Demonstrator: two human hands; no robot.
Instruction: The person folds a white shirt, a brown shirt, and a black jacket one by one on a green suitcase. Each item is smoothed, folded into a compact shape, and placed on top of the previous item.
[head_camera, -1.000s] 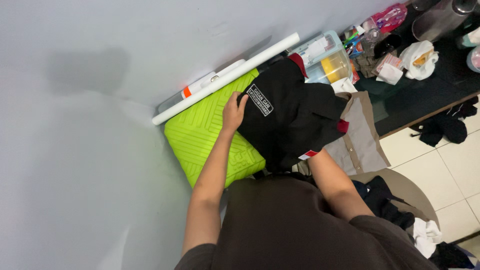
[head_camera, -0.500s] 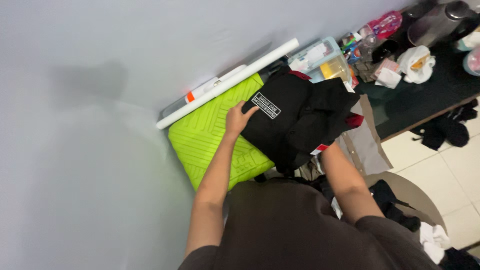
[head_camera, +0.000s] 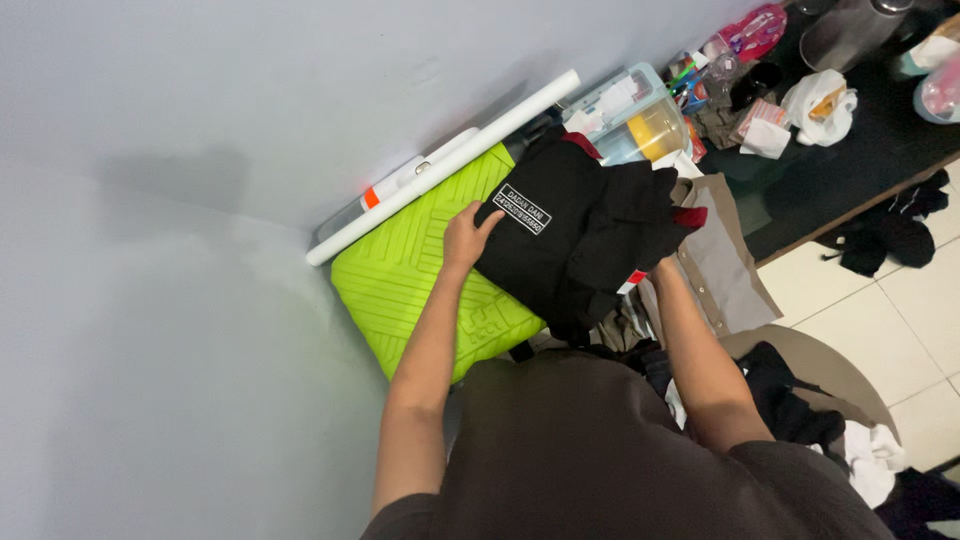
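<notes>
Black garment (head_camera: 575, 240) with white patch, bunched atop lime-green suitcase (head_camera: 420, 270) beside the wall. Pinned at its left edge by left hand (head_camera: 463, 236), fingers flat; right hand hidden beneath folds, grip impossible to tell.

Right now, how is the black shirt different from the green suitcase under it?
The black shirt is soft, dark and rumpled, with a white patch; the green suitcase is hard, bright lime and ridged. The shirt lies on top, with the left hand pressed on it; the suitcase sits below, against the wall. The right hand is hidden under the cloth. Both lie beside the white tube.
</notes>
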